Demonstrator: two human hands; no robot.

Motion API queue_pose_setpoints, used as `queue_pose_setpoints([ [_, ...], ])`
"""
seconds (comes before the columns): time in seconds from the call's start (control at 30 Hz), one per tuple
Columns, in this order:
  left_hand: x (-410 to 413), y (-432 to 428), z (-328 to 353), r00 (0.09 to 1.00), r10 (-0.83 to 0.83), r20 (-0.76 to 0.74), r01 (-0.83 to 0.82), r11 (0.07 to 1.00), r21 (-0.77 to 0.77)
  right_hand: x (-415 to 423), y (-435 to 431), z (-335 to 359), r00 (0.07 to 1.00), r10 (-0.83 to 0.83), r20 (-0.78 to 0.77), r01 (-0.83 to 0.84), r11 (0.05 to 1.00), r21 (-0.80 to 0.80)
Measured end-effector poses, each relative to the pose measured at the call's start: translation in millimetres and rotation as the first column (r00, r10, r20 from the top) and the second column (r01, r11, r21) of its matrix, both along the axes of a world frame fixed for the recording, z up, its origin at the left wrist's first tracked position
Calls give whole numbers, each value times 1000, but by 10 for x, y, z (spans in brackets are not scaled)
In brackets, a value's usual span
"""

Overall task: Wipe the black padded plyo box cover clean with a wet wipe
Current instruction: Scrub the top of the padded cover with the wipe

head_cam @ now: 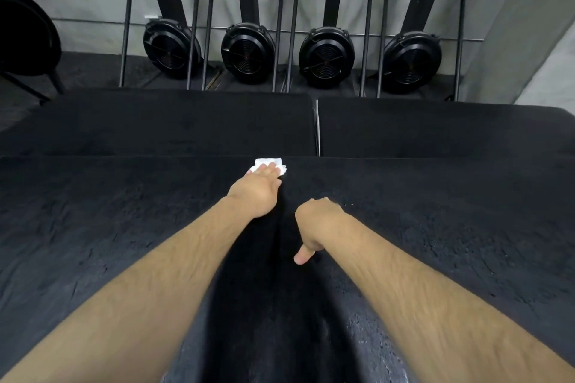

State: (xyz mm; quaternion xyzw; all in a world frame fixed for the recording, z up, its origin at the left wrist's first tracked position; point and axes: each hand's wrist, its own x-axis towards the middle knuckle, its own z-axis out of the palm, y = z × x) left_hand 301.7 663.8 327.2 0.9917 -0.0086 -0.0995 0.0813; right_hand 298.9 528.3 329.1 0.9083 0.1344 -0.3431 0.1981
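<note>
- The grip of the left hand [259, 188] is released and flat. The fingers are laid straight on the white wet wipe [269, 162], which is pressed down rather than pinched.
- The wipe is held at the far edge of the black padded plyo box cover [124, 211], near the middle of its width. The cover fills the foreground under both forearms.
- For a good stroke, even pressure should be kept through the flat fingers. Overlapping passes should be drawn, so that the cracked texture is reached and the wipe is not bunched or pushed over the edge.
- The right hand [319, 221] is propped on the cover near the left. Its grip appears clenched on nothing, with the fingers tucked out of sight and only the thumb [303, 255] shown.
- A wet sheen [367, 329] is seen near the right forearm, so that patch is judged already wiped.
</note>
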Motion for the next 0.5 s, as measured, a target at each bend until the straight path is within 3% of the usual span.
queue_pose_setpoints([
  [0.1,192,-9,36,1000,-15,-8,16,1000,23,26,-6,-43,999,-27,22,26,998,57],
  [0.3,315,-79,92,1000,16,-26,-16,1000,0,20,22,109,998,-61,-4,61,998,15],
  [0.5,-101,-98,-28,990,-139,-9,138,990,-26,-49,-9,115,996,-85,21,83,994,64],
])
